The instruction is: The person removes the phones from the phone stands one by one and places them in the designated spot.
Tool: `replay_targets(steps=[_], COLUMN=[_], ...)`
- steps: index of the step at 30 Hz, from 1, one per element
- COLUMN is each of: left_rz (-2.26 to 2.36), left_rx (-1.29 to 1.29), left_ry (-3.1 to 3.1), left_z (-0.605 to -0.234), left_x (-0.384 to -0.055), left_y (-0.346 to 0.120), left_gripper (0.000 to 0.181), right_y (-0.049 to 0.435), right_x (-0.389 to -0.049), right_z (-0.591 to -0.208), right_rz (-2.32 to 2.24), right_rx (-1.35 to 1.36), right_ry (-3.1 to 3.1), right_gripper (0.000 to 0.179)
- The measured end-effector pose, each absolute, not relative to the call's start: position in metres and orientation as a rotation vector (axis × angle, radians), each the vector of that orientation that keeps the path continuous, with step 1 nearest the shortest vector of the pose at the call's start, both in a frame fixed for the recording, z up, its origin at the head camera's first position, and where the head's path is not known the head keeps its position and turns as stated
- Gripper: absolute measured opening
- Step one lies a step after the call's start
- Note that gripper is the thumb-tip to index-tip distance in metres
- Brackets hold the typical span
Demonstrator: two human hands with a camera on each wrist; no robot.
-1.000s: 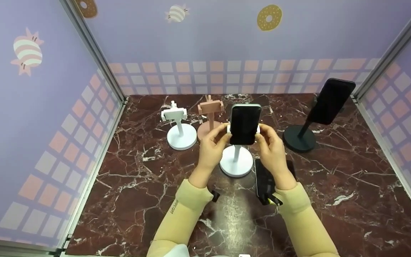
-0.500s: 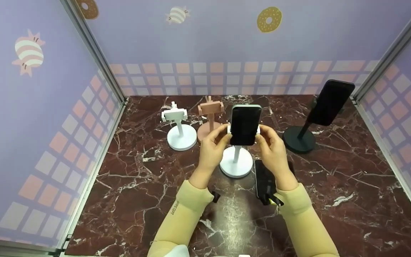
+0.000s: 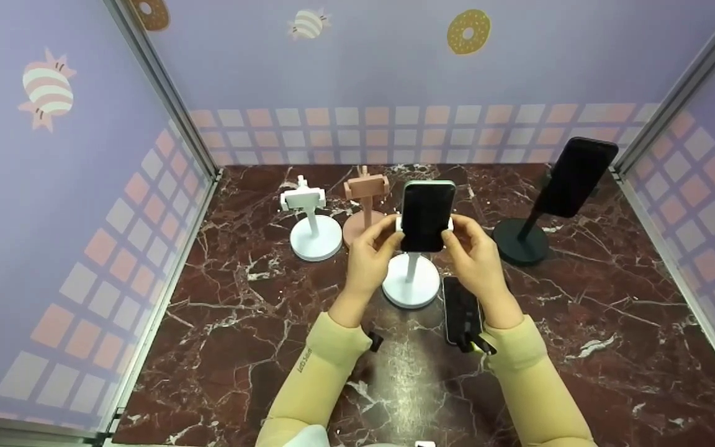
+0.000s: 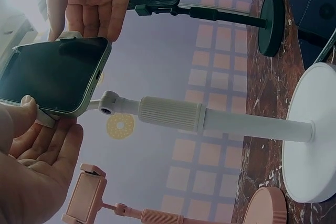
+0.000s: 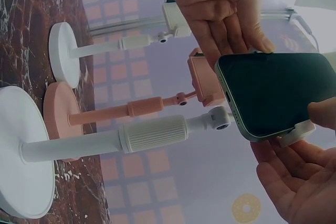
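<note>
A phone (image 3: pixel 427 217) with a pale green edge stands upright in the clamp of a white phone stand (image 3: pixel 411 288), its dark screen toward me. On the phone's left side, my left hand (image 3: pixel 367 264) pinches the clamp's white arm between thumb and fingers. My right hand (image 3: pixel 478 261) does likewise on the opposite side. The right wrist view has my right thumb over the screen's edge and the fingers behind the white clamp arm (image 5: pixel 298 133). From the left wrist, my left thumb lies at the phone's lower edge beside the other clamp arm (image 4: pixel 47 119).
Behind to the left stand a second white phone stand (image 3: pixel 316 238) and a pink phone stand (image 3: pixel 365 186). A black stand (image 3: pixel 521 241) on the right bears a tilted phone (image 3: pixel 575 177). Another phone (image 3: pixel 460 304) lies on the marbled table, partly under my right wrist. Patterned walls enclose the table.
My right hand and forearm have shifted slightly to the right, covering more of the phone lying on the table. The left hand, the stand and the clamped phone look unchanged.
</note>
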State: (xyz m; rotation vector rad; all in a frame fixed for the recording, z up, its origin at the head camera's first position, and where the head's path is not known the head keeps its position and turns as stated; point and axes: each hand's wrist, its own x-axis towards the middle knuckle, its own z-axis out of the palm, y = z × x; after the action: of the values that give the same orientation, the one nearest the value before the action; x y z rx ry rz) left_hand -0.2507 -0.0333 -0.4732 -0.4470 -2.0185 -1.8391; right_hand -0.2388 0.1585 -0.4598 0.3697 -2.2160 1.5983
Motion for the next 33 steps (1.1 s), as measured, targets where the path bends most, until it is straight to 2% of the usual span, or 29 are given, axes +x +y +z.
replay_targets(steps=[6, 18, 33], left_rz=[-1.85, -1.847, -1.891], left_rx=[-0.446, -0.435, -0.428], left_ry=[-2.015, -2.031, -2.011], left_z=[-0.472, -0.472, -0.473], left_x=[-0.25, -0.249, -0.25], left_y=[-0.033, -0.034, -0.034], left_gripper=[0.035, 0.037, 0.036], right_y=[0.159, 0.156, 0.146], right_x=[-0.239, -0.241, -0.247], right_z=[-0.456, -0.43, -0.407], right_rz=[1.566, 1.244, 1.043], right_rx=[0.402, 0.533, 0.682], right_ry=[-2.201, -2.134, -2.078], right_gripper=[0.033, 0.06, 0.068])
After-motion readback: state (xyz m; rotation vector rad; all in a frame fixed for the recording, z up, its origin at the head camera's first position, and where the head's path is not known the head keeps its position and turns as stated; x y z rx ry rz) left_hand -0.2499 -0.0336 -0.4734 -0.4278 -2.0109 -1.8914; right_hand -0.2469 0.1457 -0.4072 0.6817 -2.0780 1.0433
